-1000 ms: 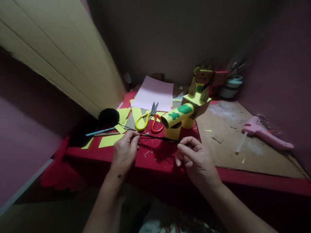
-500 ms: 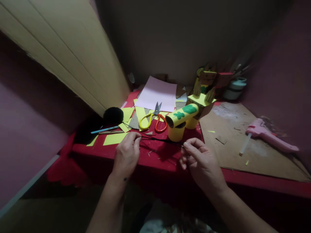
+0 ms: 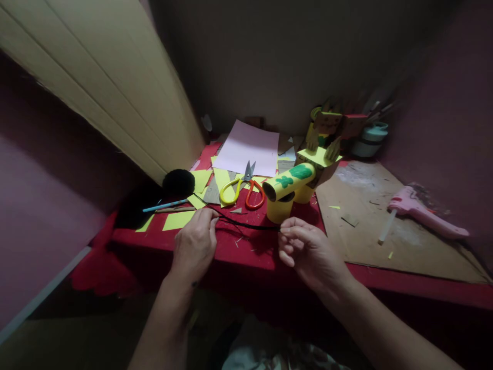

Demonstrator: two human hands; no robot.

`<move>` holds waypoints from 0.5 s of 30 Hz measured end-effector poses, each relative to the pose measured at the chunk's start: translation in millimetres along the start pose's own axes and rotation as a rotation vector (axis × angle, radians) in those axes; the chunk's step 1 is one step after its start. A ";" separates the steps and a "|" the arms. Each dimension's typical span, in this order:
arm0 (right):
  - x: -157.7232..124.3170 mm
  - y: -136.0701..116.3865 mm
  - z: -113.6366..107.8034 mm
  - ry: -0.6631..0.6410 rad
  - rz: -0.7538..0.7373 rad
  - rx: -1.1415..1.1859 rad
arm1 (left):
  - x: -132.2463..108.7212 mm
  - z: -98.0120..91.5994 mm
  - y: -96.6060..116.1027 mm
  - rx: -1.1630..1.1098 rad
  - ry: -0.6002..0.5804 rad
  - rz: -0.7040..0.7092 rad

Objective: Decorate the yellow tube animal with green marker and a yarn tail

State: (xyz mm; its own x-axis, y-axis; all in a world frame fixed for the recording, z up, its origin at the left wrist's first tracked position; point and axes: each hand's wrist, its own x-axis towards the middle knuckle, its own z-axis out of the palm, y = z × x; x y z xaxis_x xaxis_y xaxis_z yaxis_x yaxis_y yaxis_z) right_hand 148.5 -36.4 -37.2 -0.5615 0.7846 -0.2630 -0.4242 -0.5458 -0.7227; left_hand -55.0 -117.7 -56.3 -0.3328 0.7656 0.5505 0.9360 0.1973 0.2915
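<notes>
A length of black yarn [image 3: 246, 224] is stretched between my two hands above the red table [image 3: 250, 249]. My left hand [image 3: 194, 244] pinches one end near the table's front edge. My right hand [image 3: 304, 252] pinches the other end, just in front of a yellow paper-tube figure with green spots [image 3: 288, 182]. The strand trails back left to a black yarn ball [image 3: 178, 182].
Yellow-and-orange scissors [image 3: 242, 190] lie behind the yarn among yellow paper scraps. A pink sheet [image 3: 248, 149], a cardboard box figure [image 3: 327, 126] and a lidded pot [image 3: 370, 139] stand further back. A pink glue gun [image 3: 419, 216] rests on a cardboard mat [image 3: 385, 226] at right.
Both hands have moved slightly closer together and the yarn between them sags a little. The camera view has shifted a bit.
</notes>
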 end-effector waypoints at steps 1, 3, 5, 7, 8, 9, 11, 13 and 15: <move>0.3 -0.6 -0.2 -0.005 0.021 0.003 | 0.4 -1.4 -1.3 0.021 -0.006 0.004; 0.7 -1.7 -1.9 -0.020 0.037 -0.018 | -0.1 -4.0 -3.8 0.058 -0.016 0.013; 0.8 -2.6 -4.9 -0.038 0.027 -0.083 | -2.1 -5.7 -5.6 0.085 -0.026 0.032; 0.9 -3.8 -8.6 -0.046 0.008 -0.160 | -4.8 -6.4 -6.8 0.101 -0.040 0.062; 1.0 -4.9 -10.4 -0.048 0.004 -0.192 | -6.1 -6.5 -7.3 0.107 -0.047 0.079; 0.9 -6.3 -12.3 -0.052 0.008 -0.220 | -7.1 -6.5 -7.6 0.111 -0.053 0.095; 0.2 -10.9 -15.8 -0.057 0.034 -0.277 | -8.5 -6.4 -8.4 0.119 -0.060 0.126; -2.0 -17.4 -18.9 -0.062 0.053 -0.380 | -9.0 -6.5 -9.2 0.128 -0.061 0.152; -5.9 -24.4 -21.4 -0.041 -0.018 -0.558 | -9.1 -6.6 -10.1 0.137 -0.062 0.173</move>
State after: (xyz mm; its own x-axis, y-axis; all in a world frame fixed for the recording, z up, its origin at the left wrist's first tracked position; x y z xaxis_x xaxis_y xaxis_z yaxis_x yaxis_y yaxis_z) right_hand 177.3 -21.4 -31.6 -0.5894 0.7742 -0.2307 0.0000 -0.2856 -0.9584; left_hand -62.1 -130.7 -59.1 -0.1624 0.8304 0.5330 0.9867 0.1380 0.0857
